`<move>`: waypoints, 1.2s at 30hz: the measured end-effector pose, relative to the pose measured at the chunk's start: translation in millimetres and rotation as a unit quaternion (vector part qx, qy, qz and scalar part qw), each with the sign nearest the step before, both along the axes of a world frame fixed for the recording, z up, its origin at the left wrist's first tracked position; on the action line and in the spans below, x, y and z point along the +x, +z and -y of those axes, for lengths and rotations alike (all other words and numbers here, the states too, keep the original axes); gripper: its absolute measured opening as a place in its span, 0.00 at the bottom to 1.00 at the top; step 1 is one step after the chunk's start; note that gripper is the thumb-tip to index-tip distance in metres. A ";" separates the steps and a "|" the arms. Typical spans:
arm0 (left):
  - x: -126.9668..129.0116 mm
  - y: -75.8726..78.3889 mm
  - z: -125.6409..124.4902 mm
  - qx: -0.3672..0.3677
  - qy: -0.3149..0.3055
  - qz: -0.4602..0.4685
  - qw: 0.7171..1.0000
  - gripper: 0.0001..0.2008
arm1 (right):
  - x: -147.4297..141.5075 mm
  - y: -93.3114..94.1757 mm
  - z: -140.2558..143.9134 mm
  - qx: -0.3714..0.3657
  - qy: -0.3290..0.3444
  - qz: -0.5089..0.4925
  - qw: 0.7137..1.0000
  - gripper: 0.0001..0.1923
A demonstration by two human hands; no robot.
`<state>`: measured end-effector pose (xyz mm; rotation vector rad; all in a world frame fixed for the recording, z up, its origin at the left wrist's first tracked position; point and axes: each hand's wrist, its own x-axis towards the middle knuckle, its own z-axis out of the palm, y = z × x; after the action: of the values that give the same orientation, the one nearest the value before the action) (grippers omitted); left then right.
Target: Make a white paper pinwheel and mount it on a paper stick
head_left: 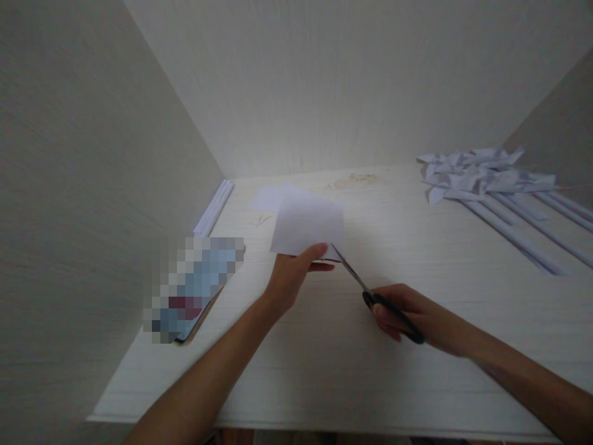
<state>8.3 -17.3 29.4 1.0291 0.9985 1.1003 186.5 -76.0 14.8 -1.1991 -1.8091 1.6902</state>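
My left hand (294, 272) pinches the near edge of a white square sheet of paper (308, 219), thumb on top and fingers beneath. My right hand (398, 312) is closed around the black handles of a pair of scissors (356, 276). The blades point up and left, and their tips meet the paper's near right corner, close to my left thumb. Whether the blades have cut into the sheet I cannot tell. Behind the held sheet, another piece of white paper (265, 198) lies on the table.
Several paper pinwheels (491, 176) with rolled white sticks (514, 238) lie at the right. Rolled paper sticks (214, 208) rest by the left wall, near a blurred phone-like device (204, 290). Small thin bits (263, 220) lie on the white table (315, 371). Walls stand left, behind and right.
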 end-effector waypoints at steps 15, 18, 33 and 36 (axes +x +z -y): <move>-1.6 0.2 -0.3 0.005 -0.010 -0.003 1.000 0.13 | -1.1 -0.6 0.2 -0.033 -0.016 -0.011 0.999 0.23; -2.2 -1.2 -0.4 0.008 -0.016 0.005 1.000 0.13 | -1.3 -1.4 0.2 -0.033 -0.018 -0.011 0.999 0.23; -2.0 -1.1 -0.5 0.006 -0.016 0.004 1.000 0.13 | -1.0 -3.9 -0.5 -0.037 -0.026 0.006 0.999 0.23; -1.9 -1.6 -1.2 0.004 -0.017 0.007 1.000 0.12 | -1.2 -4.5 -0.5 -0.037 -0.029 0.006 0.999 0.22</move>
<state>6.4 -16.1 27.8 1.0407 0.9638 1.0833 185.3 -75.5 10.3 -1.2816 -1.7154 1.7334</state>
